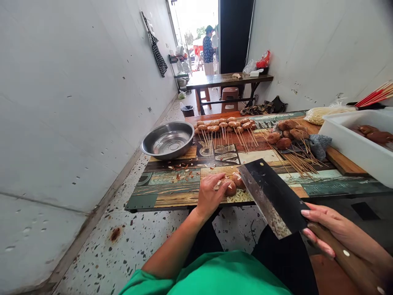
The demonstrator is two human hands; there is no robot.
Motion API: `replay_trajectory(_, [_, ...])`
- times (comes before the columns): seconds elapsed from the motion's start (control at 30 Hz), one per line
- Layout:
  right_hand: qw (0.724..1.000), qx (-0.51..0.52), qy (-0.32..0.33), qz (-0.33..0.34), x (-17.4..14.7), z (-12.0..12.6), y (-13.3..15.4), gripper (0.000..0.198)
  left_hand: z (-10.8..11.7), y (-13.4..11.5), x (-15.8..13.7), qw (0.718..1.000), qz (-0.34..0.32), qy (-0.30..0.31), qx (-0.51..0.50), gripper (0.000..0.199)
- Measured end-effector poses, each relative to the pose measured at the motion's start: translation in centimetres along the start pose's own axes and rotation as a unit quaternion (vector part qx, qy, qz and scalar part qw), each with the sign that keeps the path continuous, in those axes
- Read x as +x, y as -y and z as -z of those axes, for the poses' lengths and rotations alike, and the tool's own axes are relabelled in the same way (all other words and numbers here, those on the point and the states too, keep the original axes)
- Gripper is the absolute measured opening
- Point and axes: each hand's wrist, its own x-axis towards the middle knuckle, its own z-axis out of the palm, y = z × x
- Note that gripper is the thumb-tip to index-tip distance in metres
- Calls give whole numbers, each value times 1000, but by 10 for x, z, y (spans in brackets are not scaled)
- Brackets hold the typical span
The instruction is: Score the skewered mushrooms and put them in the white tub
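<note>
My right hand (333, 231) grips a cleaver (273, 196) by its wooden handle, with thumb and fingers at the base of the wide dark blade. The blade is tilted, its upper corner beside a brown mushroom (238, 179) with pale cuts in its cap. My left hand (213, 192) closes round another mushroom (231, 188) at the table's near edge, with small whitish pieces showing at its fingers. Under these mushrooms lies a pale speckled patch. Brown and white trimmings (186, 174) are scattered to the left of my left hand.
A steel basin (168, 140) stands at the table's left edge. Skewered mushrooms (227, 124) line the far side. To the right are piled mushrooms (290, 133), loose bamboo skewers (299, 162), a grey cloth (319, 144) and a white tub (346, 139). A person (208, 49) stands by the doorway.
</note>
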Motion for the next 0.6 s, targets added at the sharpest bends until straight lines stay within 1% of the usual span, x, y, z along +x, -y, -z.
replay_trajectory(0.07, [1000,-19,6,9,-1,-2,-11,30,-6,-10,6,998,34,13,-56,36])
replay_trajectory(0.13, [999,-33,22,10,-1,-5,-20,34,-12,-17,10,991,76,28,-106,52])
replay_trajectory(0.2, [999,-37,38,9,0,-9,-26,40,-17,-19,13,982,118,33,-143,61])
replay_trajectory(0.27, [998,-46,50,12,2,-12,-29,43,-20,-17,15,970,154,38,-183,55])
replay_trajectory(0.33, [996,-51,65,14,4,-14,-30,44,-18,-13,17,950,192,59,-238,47])
replay_trajectory(0.43, [995,-43,83,12,6,-16,-31,46,-9,-3,20,908,256,101,-315,47])
replay_trajectory(0.47, [996,-40,79,10,6,-15,-32,47,-4,1,22,899,270,103,-329,48])
replay_trajectory(0.5, [997,-37,69,10,5,-15,-33,48,3,6,24,897,277,97,-332,48])
replay_trajectory(0.53, [998,-34,56,11,4,-13,-35,48,10,12,26,903,276,80,-320,47])
replay_trajectory(0.57, [999,-28,42,15,3,-10,-37,49,18,19,28,918,268,55,-288,45])
replay_trajectory(0.6, [999,-18,30,22,2,-7,-40,48,27,26,31,940,249,29,-233,39])
